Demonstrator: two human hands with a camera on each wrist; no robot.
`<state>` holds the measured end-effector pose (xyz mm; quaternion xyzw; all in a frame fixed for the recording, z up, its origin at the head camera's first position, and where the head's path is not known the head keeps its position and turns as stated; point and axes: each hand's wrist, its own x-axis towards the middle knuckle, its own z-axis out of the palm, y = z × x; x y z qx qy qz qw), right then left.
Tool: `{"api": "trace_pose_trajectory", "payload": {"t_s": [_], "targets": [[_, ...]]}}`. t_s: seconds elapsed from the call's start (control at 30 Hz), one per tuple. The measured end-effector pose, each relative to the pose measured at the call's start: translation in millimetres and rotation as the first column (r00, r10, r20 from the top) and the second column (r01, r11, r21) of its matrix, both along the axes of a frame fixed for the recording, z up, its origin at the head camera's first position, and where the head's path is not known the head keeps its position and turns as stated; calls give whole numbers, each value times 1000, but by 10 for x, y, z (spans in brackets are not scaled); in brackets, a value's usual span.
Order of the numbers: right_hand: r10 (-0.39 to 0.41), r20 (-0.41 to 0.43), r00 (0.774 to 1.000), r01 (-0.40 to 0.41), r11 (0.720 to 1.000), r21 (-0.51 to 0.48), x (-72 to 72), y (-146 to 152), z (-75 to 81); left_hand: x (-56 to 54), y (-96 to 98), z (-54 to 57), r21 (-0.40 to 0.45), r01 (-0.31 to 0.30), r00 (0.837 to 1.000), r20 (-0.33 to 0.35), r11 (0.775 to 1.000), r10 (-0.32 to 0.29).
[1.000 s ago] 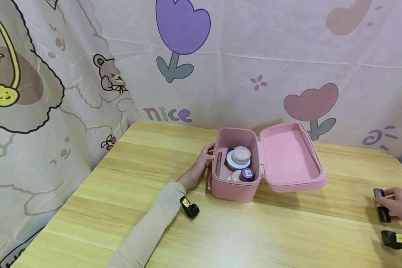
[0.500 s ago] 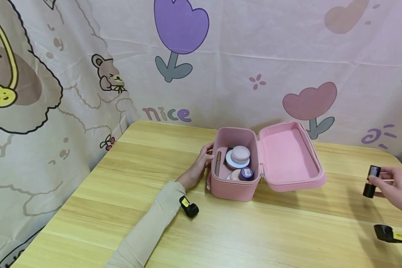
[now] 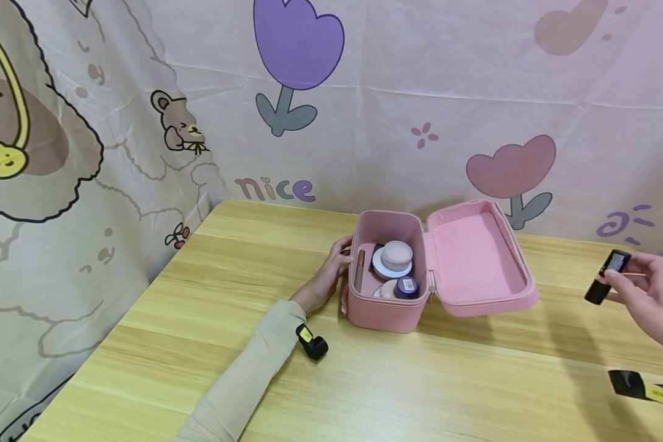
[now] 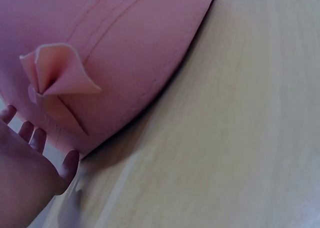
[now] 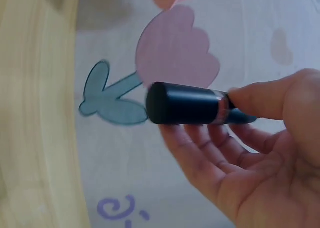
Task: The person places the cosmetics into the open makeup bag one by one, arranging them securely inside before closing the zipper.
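Observation:
On the right of the head view, my right hand (image 3: 654, 298) pinches a black lipstick (image 3: 608, 277) between thumb and fingers, above the table. Up close in the right wrist view, the lipstick (image 5: 187, 103) is a capped dark cylinder with a pinkish band. My left hand (image 3: 327, 276) rests against the left side of a pink cosmetic case (image 3: 387, 316) whose lid is swung open to the right. Its fingers (image 4: 37, 140) lie relaxed along the case wall near a pink bow. Inside the case are a white round jar (image 3: 396, 255), a purple-lidded jar (image 3: 406, 286) and a slim brown tube (image 3: 360, 270).
The open lid (image 3: 477, 261) extends to the right of the case, toward my right hand. A light wooden table (image 3: 364, 393) lies underneath. A printed cloth (image 3: 364, 141) hangs behind it and along the left. Black wrist cameras (image 3: 312, 342) sit on both sleeves.
My right hand has raised the lipstick off the table and brought it up and slightly left, tilting it. My left hand and the case have stayed where they were.

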<state>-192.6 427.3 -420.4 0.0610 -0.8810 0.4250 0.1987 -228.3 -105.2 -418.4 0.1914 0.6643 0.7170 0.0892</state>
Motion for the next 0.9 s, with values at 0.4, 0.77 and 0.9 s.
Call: {"api": "trace_pose_trajectory", "payload": {"t_s": [0.4,0.77,0.9], "targets": [[-236,-103,966,235,972,-16,581,-1261,901,-1,16,-3,6,-7,1000,16,1000,6],[-234,-296,926,196,969,-152,688,-1688,1175,-10,12,6,8,-6,1000,15,1000,6],[-250,-268,930,199,959,-204,686,-1802,1241,-21,5,-13,16,-11,1000,14,1000,11]]}}
